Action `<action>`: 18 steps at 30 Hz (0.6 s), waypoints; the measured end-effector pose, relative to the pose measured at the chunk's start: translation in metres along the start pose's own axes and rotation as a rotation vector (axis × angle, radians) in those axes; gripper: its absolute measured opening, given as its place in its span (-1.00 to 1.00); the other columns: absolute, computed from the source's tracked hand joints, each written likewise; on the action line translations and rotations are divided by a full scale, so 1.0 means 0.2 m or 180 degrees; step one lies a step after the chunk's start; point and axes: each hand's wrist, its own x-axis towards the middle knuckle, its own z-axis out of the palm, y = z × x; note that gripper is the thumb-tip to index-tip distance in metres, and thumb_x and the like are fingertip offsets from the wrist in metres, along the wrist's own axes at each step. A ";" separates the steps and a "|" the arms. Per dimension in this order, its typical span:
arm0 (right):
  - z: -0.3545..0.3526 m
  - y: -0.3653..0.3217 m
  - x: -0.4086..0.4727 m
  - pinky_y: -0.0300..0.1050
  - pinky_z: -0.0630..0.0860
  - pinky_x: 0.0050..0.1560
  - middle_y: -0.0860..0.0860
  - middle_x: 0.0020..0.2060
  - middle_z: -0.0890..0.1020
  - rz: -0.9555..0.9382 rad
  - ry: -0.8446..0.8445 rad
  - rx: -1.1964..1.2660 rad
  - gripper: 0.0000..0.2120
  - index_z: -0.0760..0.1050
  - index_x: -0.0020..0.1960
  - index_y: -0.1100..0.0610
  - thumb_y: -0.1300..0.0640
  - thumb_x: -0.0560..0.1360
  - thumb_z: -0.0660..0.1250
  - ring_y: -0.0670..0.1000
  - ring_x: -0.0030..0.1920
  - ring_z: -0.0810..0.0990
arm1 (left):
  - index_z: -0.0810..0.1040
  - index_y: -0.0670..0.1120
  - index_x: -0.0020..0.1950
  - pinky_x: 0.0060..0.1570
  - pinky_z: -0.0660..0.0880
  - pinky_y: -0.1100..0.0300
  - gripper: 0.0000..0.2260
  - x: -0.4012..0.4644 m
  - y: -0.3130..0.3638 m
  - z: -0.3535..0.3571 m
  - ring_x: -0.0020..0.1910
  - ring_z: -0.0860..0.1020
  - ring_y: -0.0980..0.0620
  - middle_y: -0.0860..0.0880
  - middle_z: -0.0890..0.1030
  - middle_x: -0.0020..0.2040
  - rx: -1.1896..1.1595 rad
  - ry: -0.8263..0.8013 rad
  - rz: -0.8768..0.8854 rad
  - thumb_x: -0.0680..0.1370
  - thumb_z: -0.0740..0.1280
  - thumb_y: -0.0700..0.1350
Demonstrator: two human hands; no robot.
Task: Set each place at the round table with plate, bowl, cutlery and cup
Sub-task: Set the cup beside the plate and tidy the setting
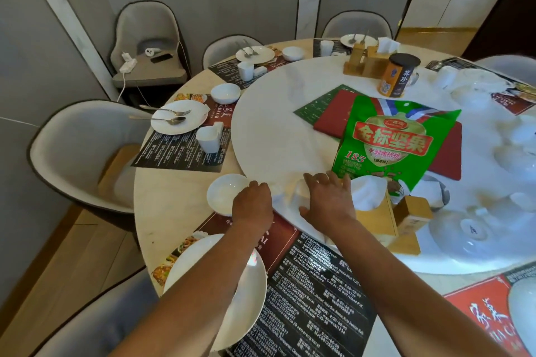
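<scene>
Left hand: the left hand rests at the right rim of a small white bowl, fingers curled down over its edge; whether it truly grips cannot be told, since the fingertips are hidden.
Right hand: the right hand lies with fingers spread and straight over a white cup at the near edge of the white turntable; it covers the cup but is not clamped round it.
Near plate: a white plate sits on the printed placemat under the left forearm, with no cutlery seen on it; a dropped forearm could tip or slide it off the near table edge.
Cup risk: the cup stands just at the turntable's rim, so a push from the flat hand could knock it over, or turn the turntable and carry it away.
Bowl risk: the bowl is just beside the turntable edge; a turn could nudge it.
Right clutter: a wooden tissue box and a green snack bag lie close to the right hand and could be snagged on lifting.
Far places: the left setting's plate with fork and spoon, bowl and cup looks complete.
</scene>
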 end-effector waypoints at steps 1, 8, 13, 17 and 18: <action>-0.01 -0.01 -0.02 0.25 0.05 0.49 0.04 0.42 0.40 0.0015 0.0024 0.0054 -0.29 0.19 0.54 0.01 -0.21 0.49 0.32 0.16 0.51 0.19 | 0.50 -0.09 0.22 0.05 0.53 0.07 -0.72 -0.03 -0.02 -0.01 0.10 0.60 -0.11 -0.09 0.55 0.16 -0.0039 0.0029 0.0006 0.53 0.41 -0.20; -0.01 -0.08 -0.35 0.13 0.42 0.15 0.09 0.10 0.55 0.0201 0.1192 0.0743 -0.57 0.51 0.24 0.09 0.02 0.39 0.37 0.19 0.16 0.47 | 0.55 -0.03 0.24 0.00 0.60 -0.04 -0.64 -0.32 -0.05 -0.04 0.07 0.62 -0.14 -0.06 0.60 0.12 -0.0124 -0.0011 0.0577 0.47 0.43 -0.27; 0.12 -0.12 -0.70 0.02 0.46 -0.10 0.06 -0.09 0.54 0.0386 0.0653 0.0690 -0.79 0.55 0.03 0.06 0.02 0.43 0.30 0.12 -0.10 0.52 | 0.53 0.01 0.27 0.05 0.56 -0.02 -0.63 -0.48 -0.01 0.06 0.14 0.60 -0.18 -0.06 0.61 0.19 -0.0010 -0.0195 0.1085 0.52 0.31 -0.29; 0.20 -0.11 -0.89 -0.09 0.55 0.02 0.01 0.11 0.54 0.0504 -0.0340 0.0926 -0.76 0.52 0.18 -0.01 -0.05 0.57 0.26 0.01 0.02 0.52 | 0.55 -0.04 0.23 0.02 0.56 0.00 -0.65 -0.52 0.02 0.09 0.10 0.61 -0.17 -0.09 0.62 0.16 0.0236 -0.0227 0.1221 0.50 0.31 -0.33; 0.22 -0.11 -0.92 -0.08 0.57 0.04 0.02 0.17 0.51 0.0496 -0.0496 0.0987 -0.70 0.49 0.26 -0.01 -0.08 0.58 0.26 0.01 0.08 0.51 | 0.57 -0.05 0.23 0.02 0.56 0.00 -0.64 -0.52 0.03 0.09 0.10 0.61 -0.16 -0.09 0.63 0.15 0.0246 -0.0223 0.1232 0.49 0.32 -0.34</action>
